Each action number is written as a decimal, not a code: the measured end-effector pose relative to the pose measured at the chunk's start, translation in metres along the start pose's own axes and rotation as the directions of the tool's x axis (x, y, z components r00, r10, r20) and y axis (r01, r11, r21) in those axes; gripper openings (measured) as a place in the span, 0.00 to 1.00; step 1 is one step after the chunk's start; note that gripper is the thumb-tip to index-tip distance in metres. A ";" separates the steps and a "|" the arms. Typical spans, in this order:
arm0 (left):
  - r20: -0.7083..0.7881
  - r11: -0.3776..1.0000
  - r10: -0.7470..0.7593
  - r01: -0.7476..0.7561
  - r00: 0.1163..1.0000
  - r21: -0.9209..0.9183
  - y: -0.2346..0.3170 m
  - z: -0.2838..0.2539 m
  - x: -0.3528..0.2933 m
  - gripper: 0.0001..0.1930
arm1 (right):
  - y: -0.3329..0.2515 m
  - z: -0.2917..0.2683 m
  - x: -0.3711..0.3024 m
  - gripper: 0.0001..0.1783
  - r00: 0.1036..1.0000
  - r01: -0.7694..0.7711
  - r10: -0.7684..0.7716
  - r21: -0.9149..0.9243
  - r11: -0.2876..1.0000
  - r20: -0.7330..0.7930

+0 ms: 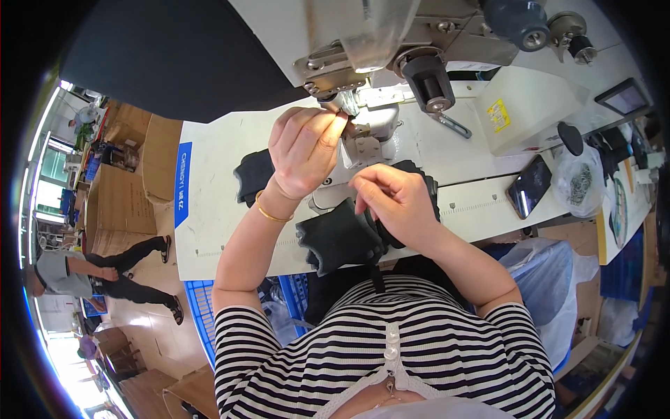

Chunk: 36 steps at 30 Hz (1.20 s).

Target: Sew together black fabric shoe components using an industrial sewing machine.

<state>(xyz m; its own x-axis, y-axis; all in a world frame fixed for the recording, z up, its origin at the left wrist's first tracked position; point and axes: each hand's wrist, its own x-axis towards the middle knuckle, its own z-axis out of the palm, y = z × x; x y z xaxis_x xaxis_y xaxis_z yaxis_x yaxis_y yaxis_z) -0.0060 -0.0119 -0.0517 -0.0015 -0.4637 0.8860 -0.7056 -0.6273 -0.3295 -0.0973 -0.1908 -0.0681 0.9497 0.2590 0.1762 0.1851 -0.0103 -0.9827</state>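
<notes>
My left hand (pixel 304 150) is raised to the needle area of a sewing machine (pixel 349 94), its thumb and fingers pinched together just below the lit metal head. Whatever lies between those fingertips is too small to make out. Lower and to the right, my right hand (pixel 399 204) hovers over the table's near edge with its fingers curled in; its grip is partly hidden. Below and beside it lies a stack of black fabric pieces (pixel 338 237) with wavy edges. Another dark fabric piece (pixel 254 176) rests left of my left wrist.
On the white table (pixel 209 230) lie a phone (pixel 529 186) and a clear plastic bag (pixel 579 180) at the right. Blue baskets (pixel 200 307) stand below the near edge. Cardboard boxes (pixel 122 209) and a walking person (pixel 91 274) are on the left.
</notes>
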 end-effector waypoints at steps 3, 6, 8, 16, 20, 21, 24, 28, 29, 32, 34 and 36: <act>0.037 0.977 -0.214 0.215 0.976 0.002 0.011 -0.002 -0.005 0.20 | 0.013 -0.014 0.001 0.08 0.966 0.160 -0.214 -0.314 0.936 -0.145; 0.231 0.838 -0.537 0.544 0.811 0.037 0.014 -0.001 -0.021 0.25 | 0.039 -0.037 -0.005 0.26 0.920 0.099 -0.357 -0.788 0.607 -0.160; 0.317 0.856 -0.507 0.512 0.802 0.071 0.014 0.002 -0.017 0.22 | 0.053 -0.043 -0.012 0.34 0.943 0.057 -0.302 -0.827 0.559 -0.139; 0.376 0.800 -0.593 0.468 0.712 0.376 -0.037 -0.053 -0.105 0.31 | 0.070 -0.040 -0.016 0.34 0.957 0.051 -0.261 -0.817 0.574 -0.124; 0.628 0.815 -0.574 0.444 0.526 0.373 -0.039 -0.108 -0.141 0.30 | 0.067 -0.037 -0.017 0.26 0.903 0.175 -0.426 -0.850 0.497 -0.063; 0.659 0.842 -0.517 0.465 0.547 0.275 -0.033 -0.113 -0.130 0.31 | 0.066 -0.037 -0.018 0.26 0.904 0.178 -0.424 -0.849 0.498 -0.059; 0.633 0.738 -0.531 0.674 0.563 0.019 0.010 -0.101 -0.096 0.23 | 0.066 -0.036 -0.019 0.20 0.878 0.211 -0.477 -0.865 0.456 -0.037; 0.726 0.567 -0.583 0.823 0.365 0.041 0.095 -0.072 -0.060 0.17 | 0.066 -0.037 -0.016 0.12 0.865 0.226 -0.501 -0.873 0.433 -0.025; 0.709 0.565 -0.598 0.824 0.373 0.042 0.104 -0.071 -0.062 0.16 | 0.066 -0.038 -0.015 0.10 0.859 0.235 -0.511 -0.869 0.435 -0.024; 0.646 0.615 -0.606 0.788 0.465 0.010 0.112 -0.068 -0.065 0.13 | 0.063 -0.041 -0.017 0.09 0.877 0.224 -0.480 -0.865 0.449 -0.022; 0.592 0.665 -0.596 0.747 0.543 -0.015 0.116 -0.067 -0.066 0.12 | 0.063 -0.043 -0.017 0.09 0.861 0.241 -0.508 -0.854 0.462 -0.031; 0.490 0.628 -0.649 0.773 0.582 -0.088 0.117 -0.065 -0.071 0.13 | 0.063 -0.044 -0.016 0.09 0.844 0.257 -0.535 -0.842 0.475 -0.045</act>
<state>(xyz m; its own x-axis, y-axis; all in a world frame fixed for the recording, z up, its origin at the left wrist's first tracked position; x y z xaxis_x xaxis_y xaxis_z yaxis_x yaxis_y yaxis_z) -0.1344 -0.0122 -0.1318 0.8042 -0.1698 0.5695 -0.5063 -0.6975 0.5070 -0.0894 -0.2381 -0.1303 0.7134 0.1806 0.6771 0.5444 -0.7513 -0.3731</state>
